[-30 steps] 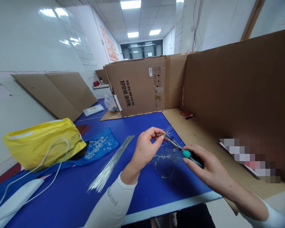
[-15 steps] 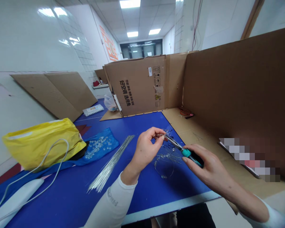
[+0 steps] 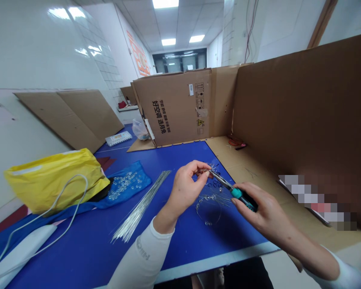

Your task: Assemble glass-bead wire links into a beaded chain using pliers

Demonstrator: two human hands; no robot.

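Observation:
My right hand (image 3: 260,206) is closed around the green and black handles of a pair of pliers (image 3: 237,193). The jaws reach up and left to the fingertips of my left hand (image 3: 189,181). Thumb and forefinger of that hand pinch a thin piece of wire (image 3: 209,170) at the tips of the jaws; its far end is too small to make out. Below the pliers a wire ring with clear beads (image 3: 208,223) lies on the blue table. Small dark rings and more clear beads lie just behind the jaws, partly hidden by them.
Left of my hands a bundle of straight silver wires (image 3: 141,206) lies on the blue table (image 3: 174,156). Clear beads (image 3: 124,185) rest on a blue cloth beside a yellow bag (image 3: 57,178). Cardboard walls (image 3: 180,108) stand behind and to the right. A white cable (image 3: 78,208) loops at left.
Both hands keep almost the same place, with the pliers' jaws still at the left fingertips. The whole view has shifted very slightly.

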